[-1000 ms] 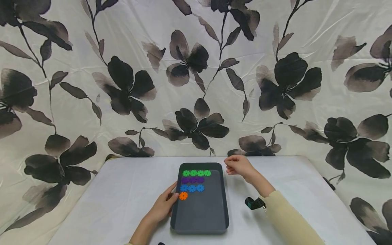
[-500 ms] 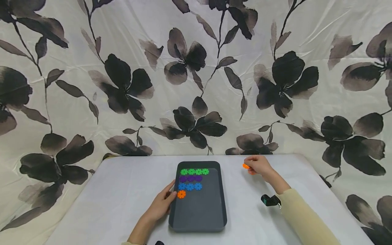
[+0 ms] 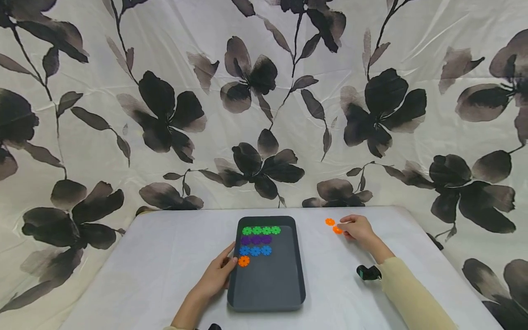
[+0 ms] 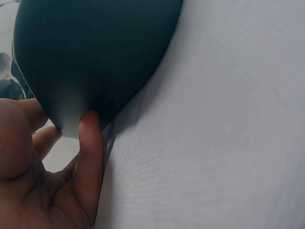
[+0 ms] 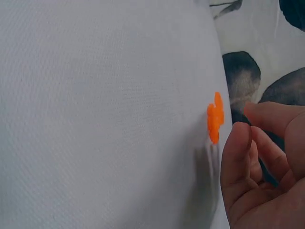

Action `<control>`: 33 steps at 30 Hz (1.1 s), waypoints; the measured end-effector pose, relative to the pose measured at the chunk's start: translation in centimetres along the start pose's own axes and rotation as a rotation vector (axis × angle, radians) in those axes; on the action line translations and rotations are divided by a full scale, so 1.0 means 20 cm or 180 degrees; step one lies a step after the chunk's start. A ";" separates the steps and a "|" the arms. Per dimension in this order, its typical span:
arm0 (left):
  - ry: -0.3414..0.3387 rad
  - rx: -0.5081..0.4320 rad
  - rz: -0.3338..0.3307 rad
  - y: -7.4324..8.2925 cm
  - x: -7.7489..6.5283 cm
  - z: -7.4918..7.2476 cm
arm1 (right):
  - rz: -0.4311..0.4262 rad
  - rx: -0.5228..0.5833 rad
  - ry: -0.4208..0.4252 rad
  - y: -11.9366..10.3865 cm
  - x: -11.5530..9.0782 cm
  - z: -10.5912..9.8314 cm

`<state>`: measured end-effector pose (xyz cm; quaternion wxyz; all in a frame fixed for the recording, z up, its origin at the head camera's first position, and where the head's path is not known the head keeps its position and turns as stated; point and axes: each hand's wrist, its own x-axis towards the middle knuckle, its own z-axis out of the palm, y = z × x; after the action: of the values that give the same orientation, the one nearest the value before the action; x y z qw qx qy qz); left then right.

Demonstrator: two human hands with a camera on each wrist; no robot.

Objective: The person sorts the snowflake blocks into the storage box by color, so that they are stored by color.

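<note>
In the head view my left hand (image 3: 215, 276) grips the left edge of a dark grey tray (image 3: 268, 288). The left wrist view has the thumb and fingers around the rim of that tray (image 4: 95, 47). To the tray's right, two orange flower-shaped discs (image 3: 329, 222) lie on the table. My right hand (image 3: 360, 230) is at the nearer disc, its fingertips overlapping it in the head view. From the right wrist, the orange discs (image 5: 215, 118) show just left of the thumb and index finger, with nothing between the fingertips.
Inside the tray are rows of green discs (image 3: 257, 230), purple discs (image 3: 256, 239) and blue discs (image 3: 255, 250), plus one orange disc (image 3: 244, 261). The white table (image 3: 144, 270) ends at a floral cloth backdrop (image 3: 264, 114).
My right hand has moved right, from beside the tray's far corner to the two orange discs, which are now more exposed. The left hand keeps its grip on the tray.
</note>
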<state>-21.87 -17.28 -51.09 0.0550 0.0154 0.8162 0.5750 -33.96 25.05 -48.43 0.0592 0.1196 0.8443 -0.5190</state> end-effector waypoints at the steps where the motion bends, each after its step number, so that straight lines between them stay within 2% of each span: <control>1: -0.0002 -0.0012 0.0018 0.00 0.00 0.00 | 0.0000 0.0000 0.0012 0.00 0.01 0.01; 7: -0.0021 0.0046 0.0052 0.02 0.00 -0.02 | 0.0085 -0.0006 0.0111 0.06 0.04 0.04; 14: -0.0029 0.0065 -0.0028 0.02 0.01 -0.01 | 0.0094 -0.0134 0.0312 0.08 0.04 0.07; 23: -0.0102 -0.0039 -0.0034 -0.01 0.00 0.01 | 0.0114 -0.0199 0.0287 0.10 0.03 0.05; 33: 0.0061 0.0020 -0.0047 -0.02 0.01 0.01 | 0.0078 -0.0256 0.0362 0.09 0.06 0.07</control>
<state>-21.97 -17.26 -51.42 0.0513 0.0041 0.8186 0.5721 -34.59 24.71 -50.84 0.0223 0.1567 0.8649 -0.4763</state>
